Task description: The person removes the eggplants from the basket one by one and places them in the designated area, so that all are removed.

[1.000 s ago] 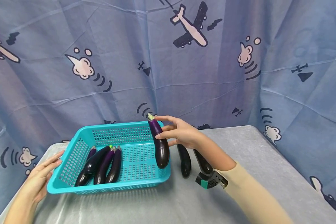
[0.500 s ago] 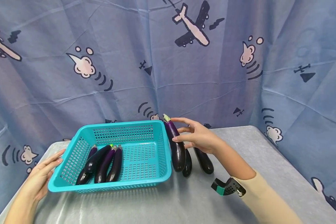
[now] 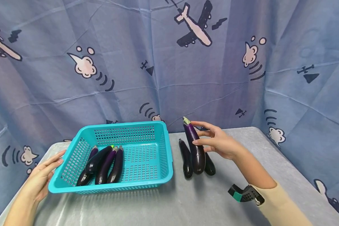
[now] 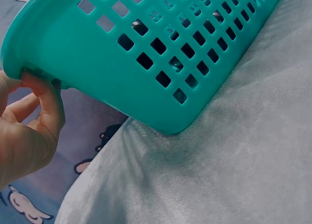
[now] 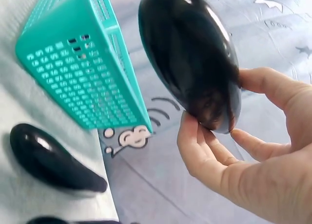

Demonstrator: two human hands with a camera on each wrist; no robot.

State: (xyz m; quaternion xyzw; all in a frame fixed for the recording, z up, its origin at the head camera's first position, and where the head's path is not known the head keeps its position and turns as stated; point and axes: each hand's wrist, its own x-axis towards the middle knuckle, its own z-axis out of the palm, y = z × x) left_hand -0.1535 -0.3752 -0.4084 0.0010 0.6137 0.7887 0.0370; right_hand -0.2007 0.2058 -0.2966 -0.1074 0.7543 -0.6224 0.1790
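My right hand (image 3: pixel 221 142) holds a dark purple eggplant (image 3: pixel 197 157) by its side, with the thumb on the near face and the fingers behind. The eggplant is raised above the table, its green stem end up. In the right wrist view, the fingertips (image 5: pixel 190 121) press against the glossy eggplant (image 5: pixel 187 53). My left hand (image 3: pixel 40 177) is at the left rim of a turquoise plastic basket (image 3: pixel 110 190); in the left wrist view its fingers curl under the rim (image 4: pixel 44 80). Several eggplants (image 3: pixel 104 166) lie together in the basket's left half.
Two more eggplants lie on the grey table right of the basket: one (image 3: pixel 185 158) fully visible, another (image 3: pixel 210 164) partly hidden behind the held one. A blue curtain (image 3: pixel 124 62) with printed planes hangs behind the table (image 3: pixel 169 207).
The right hand has moved right with the eggplant, from over the basket's right end to above the two eggplants on the table. The left hand has stayed on the rim.
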